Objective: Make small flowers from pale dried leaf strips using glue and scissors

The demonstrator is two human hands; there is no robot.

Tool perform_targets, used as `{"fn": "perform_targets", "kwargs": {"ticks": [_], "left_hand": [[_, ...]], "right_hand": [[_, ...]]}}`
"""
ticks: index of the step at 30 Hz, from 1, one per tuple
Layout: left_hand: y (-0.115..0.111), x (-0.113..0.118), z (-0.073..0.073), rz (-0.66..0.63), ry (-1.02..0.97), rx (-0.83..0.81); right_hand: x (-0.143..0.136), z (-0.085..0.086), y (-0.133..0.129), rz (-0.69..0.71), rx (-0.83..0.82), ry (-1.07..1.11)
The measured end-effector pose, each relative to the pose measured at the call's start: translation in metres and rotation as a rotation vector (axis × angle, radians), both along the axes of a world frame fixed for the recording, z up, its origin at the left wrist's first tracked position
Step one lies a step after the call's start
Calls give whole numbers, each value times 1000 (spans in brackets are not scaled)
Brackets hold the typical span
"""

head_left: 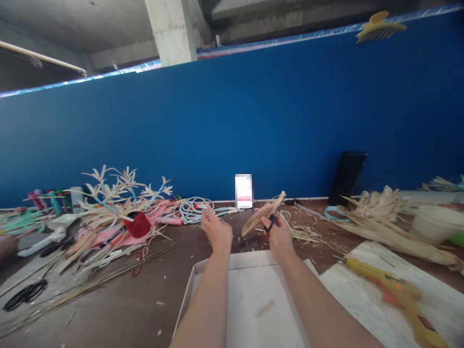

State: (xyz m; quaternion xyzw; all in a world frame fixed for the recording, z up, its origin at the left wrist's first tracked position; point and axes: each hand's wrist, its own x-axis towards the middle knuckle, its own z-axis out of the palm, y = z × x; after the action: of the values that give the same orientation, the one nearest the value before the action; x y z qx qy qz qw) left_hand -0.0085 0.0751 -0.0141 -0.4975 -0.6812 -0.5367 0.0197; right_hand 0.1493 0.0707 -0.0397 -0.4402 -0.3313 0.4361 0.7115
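Note:
Over the far edge of a white box lid (250, 261) are both of my hands. My left hand (218, 232) is raised with its fingers apart and nothing in it. My right hand (280, 237) is closed around the black handles of scissors (268, 224). A dried husk piece (259, 217) lies along the scissors, just left of my right hand; whether the blades touch it is unclear. A small husk scrap (265, 308) rests inside the lid. Beyond my hands a phone with a blurred screen (243, 191) stands upright against the blue partition.
Husk flowers (126, 193) and a red roll (137, 224) are at the left, near black scissors (25, 294). Coiled blue cords (195, 210) lie behind my left hand. At the right are a yellow glue gun (395, 285) on paper, husks (380, 227) and a white bowl (435, 223).

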Motion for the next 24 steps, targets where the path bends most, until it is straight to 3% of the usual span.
{"fn": "perform_targets", "kwargs": {"ticks": [2, 5, 7, 9, 12, 17, 24], "left_hand": [[-4, 8, 5, -112, 90, 104], [-10, 22, 8, -421, 142, 167], [-12, 29, 7, -590, 116, 112], [-13, 34, 4, -669, 36, 5], [-11, 34, 2, -650, -58, -134], [-6, 27, 8, -574, -270, -215], [-4, 9, 13, -390, -234, -96]], "right_hand": [[0, -1, 0, 13, -20, -17], [0, -1, -1, 39, -30, -55], [0, -1, -1, 64, -24, -60], [0, 1, -3, 96, -22, -29], [-3, 5, -6, 161, -39, 44], [-5, 11, -10, 219, -73, 38], [-3, 14, -14, 299, -58, -23]]}}
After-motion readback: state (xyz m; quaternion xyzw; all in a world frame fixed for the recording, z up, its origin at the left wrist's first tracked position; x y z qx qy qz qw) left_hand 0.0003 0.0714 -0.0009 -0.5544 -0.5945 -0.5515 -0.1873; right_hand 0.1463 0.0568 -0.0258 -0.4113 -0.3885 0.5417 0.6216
